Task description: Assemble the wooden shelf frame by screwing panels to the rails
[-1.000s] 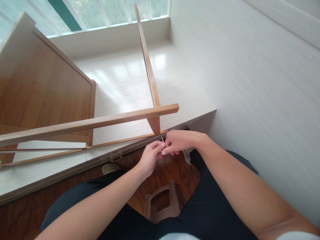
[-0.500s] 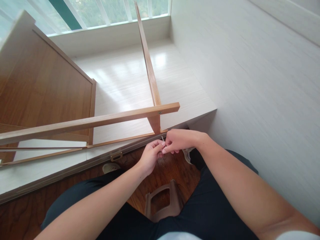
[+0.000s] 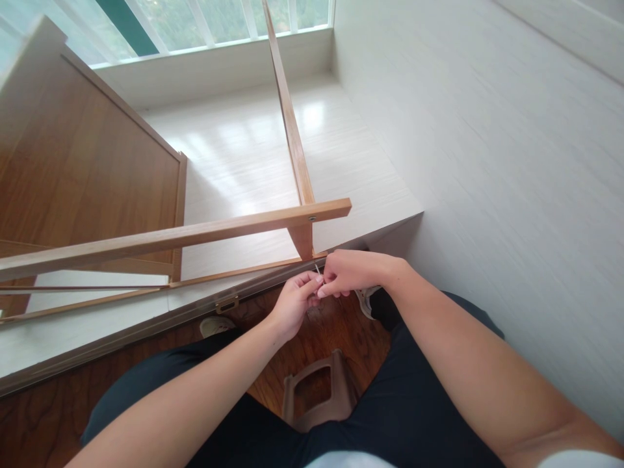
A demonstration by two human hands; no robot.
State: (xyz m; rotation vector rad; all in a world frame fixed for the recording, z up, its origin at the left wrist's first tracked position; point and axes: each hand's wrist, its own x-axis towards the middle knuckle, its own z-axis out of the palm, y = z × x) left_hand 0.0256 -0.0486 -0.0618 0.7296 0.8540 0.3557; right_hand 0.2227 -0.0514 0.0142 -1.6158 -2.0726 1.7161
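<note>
Close together in front of the ledge, both hands meet at a thin metal rod (image 3: 316,267), whose slim pale tip points up and away. My left hand (image 3: 295,302) pinches around its lower part with thumb and fingers. My right hand (image 3: 351,270) is bent down over it from the right, thumb and fingertips closed at the same spot. The rod's lower end is hidden in the fingers. Just beyond the tip is a wooden crosspiece (image 3: 292,130), joined to a long wooden rail (image 3: 195,235) with a small metal fitting (image 3: 312,219) near its end.
A brown wooden panel (image 3: 107,149) stands at left on the pale ledge (image 3: 234,169). A pale wall (image 3: 487,162) rises at right, with a window (image 3: 219,23) behind. Below, a brown plastic stool (image 3: 322,413) stands on the wooden floor (image 3: 336,325) between my legs.
</note>
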